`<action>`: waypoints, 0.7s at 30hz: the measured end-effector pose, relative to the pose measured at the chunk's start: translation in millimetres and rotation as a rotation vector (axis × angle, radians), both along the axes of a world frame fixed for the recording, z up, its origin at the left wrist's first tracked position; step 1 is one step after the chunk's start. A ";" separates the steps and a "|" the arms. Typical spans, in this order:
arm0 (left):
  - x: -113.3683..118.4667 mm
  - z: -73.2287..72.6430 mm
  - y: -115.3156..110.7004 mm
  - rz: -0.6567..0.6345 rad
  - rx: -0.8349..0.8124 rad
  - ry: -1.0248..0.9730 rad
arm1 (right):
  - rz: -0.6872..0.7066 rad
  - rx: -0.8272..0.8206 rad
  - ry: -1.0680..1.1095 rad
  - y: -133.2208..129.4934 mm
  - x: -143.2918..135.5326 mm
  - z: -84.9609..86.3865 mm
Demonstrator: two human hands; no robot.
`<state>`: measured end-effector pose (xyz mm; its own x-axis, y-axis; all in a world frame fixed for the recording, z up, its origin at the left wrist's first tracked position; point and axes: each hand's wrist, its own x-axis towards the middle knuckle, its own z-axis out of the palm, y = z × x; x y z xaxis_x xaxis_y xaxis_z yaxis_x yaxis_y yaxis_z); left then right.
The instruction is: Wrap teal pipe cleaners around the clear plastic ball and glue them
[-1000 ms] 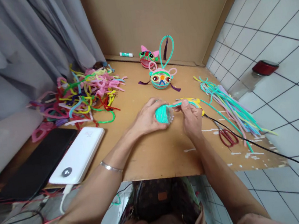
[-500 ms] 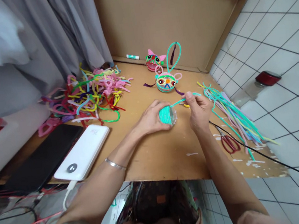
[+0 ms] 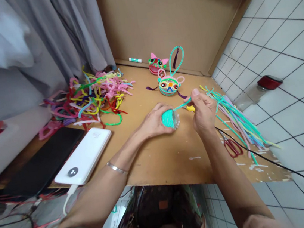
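Encircling a clear container (image 3: 176, 119), ridged turquoise coils (image 3: 167, 119)

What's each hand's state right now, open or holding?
Left hand: closed around the turquoise-wrapped piece.
Right hand: closed, pinching the turquoise strand that runs from that piece.

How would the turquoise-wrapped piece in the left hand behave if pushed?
The turquoise-wrapped piece would likely roll on its side, since its wall looks round. It is probably light: its bare end looks like clear plastic. Pushing might tug the turquoise strand running to the right hand.
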<state>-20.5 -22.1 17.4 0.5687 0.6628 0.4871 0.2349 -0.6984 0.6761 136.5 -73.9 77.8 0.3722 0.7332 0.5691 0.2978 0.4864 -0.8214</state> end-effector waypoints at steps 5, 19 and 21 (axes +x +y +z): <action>-0.5 -1.8 2.0 -0.007 0.001 0.004 | 0.085 -0.038 -0.028 -1.2 -0.5 3.6; 2.5 -0.8 10.9 0.241 -0.363 -0.148 | -0.761 -0.573 -0.666 21.9 108.1 -58.5; 2.3 1.4 10.1 0.236 -0.411 -0.166 | -0.762 -0.772 -0.826 18.2 102.6 -63.0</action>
